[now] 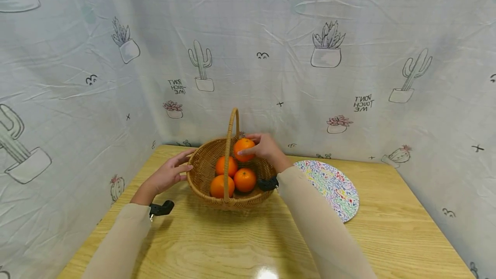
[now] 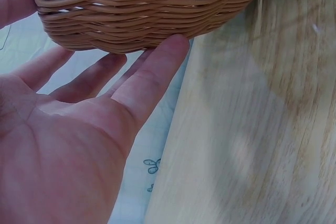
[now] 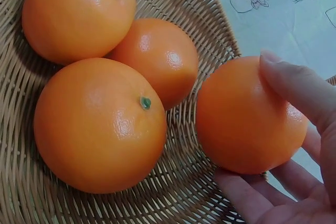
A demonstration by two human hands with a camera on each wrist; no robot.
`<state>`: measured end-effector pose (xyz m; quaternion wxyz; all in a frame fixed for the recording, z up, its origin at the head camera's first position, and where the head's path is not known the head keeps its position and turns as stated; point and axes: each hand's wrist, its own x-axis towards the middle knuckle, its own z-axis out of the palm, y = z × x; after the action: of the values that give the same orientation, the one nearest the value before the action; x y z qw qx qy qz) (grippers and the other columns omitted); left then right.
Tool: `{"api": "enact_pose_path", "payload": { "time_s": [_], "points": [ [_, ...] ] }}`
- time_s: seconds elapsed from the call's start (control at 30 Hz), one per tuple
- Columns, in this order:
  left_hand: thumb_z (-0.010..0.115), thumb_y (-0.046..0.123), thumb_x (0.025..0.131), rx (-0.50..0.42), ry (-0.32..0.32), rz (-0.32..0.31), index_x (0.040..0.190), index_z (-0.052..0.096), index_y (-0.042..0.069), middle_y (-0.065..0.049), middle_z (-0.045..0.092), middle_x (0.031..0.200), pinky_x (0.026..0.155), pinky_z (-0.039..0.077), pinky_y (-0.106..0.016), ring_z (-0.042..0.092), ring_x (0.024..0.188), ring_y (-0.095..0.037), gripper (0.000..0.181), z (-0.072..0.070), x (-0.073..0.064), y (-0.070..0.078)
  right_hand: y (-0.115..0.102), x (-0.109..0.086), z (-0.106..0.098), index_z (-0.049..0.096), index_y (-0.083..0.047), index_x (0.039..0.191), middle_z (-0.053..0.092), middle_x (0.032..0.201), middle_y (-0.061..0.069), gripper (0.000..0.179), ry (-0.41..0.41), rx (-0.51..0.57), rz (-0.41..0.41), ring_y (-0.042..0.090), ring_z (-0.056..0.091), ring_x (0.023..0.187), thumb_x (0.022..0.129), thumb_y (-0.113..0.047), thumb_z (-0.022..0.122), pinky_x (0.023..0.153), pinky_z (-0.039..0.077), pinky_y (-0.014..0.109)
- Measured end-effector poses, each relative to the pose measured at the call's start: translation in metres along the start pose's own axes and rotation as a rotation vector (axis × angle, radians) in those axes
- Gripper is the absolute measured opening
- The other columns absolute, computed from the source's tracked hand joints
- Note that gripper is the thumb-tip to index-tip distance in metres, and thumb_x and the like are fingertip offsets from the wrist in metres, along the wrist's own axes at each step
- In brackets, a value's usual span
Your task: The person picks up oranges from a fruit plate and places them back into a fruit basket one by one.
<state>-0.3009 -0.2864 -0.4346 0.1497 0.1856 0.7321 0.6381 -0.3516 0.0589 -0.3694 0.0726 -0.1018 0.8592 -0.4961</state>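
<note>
My right hand [image 1: 267, 147] pinches an orange [image 1: 244, 150] between thumb and fingers, at the far right part of a wicker basket [image 1: 203, 167]. In the right wrist view this orange [image 3: 247, 119] sits just right of three others inside the basket, two of them showing green stem ends. The head view has the same three oranges [image 1: 245, 180] lying together at the bottom. On the basket's left side, my left hand [image 1: 170, 173] touches the outer wall with spread fingers. Fairly straight fingers [image 2: 152, 82] rest against the woven side in the left wrist view.
An arched handle [image 1: 226, 158] rises over the middle of the basket. Right of it, a round board with multicoloured squiggles [image 1: 333, 188] lies on the wooden table [image 1: 217, 240]. A cactus-print curtain [image 1: 263, 85] hangs behind and at both sides.
</note>
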Motion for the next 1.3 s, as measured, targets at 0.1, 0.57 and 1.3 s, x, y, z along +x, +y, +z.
{"api": "enact_pose_path", "payload": {
  "time_s": [0.1,0.57,1.3],
  "points": [
    [0.053,0.016,0.108,-0.003,-0.004,0.000,0.166,0.017,0.014,-0.027,0.019,0.166,0.099,0.057,-0.039,0.029,0.148,-0.053,0.068,0.000,0.001,0.000,0.002,0.002,0.002,0.067,-0.013,0.137,0.068,0.132,0.016,0.069,-0.004,-0.015,0.008,0.028,0.065,0.117,0.074,-0.023,0.094,0.091,0.057,0.036],
    [0.055,0.018,0.107,0.014,0.012,-0.010,0.166,0.018,0.017,-0.026,0.020,0.166,0.100,0.057,-0.039,0.029,0.148,-0.052,0.070,0.002,0.003,0.000,0.004,0.000,0.000,0.061,-0.006,0.142,0.062,0.138,0.020,0.069,-0.021,-0.001,0.057,0.035,0.060,0.125,0.079,-0.016,0.090,0.098,0.056,0.043],
    [0.055,0.018,0.107,0.072,0.018,-0.023,0.165,0.021,0.014,-0.027,0.023,0.164,0.101,0.055,-0.047,0.033,0.146,-0.053,0.067,-0.003,0.005,0.004,0.002,-0.011,-0.025,0.064,-0.005,0.138,0.065,0.140,0.012,0.058,-0.036,0.001,-0.026,0.031,0.055,0.135,0.087,-0.027,0.083,0.111,0.049,0.045]
  ]
}}
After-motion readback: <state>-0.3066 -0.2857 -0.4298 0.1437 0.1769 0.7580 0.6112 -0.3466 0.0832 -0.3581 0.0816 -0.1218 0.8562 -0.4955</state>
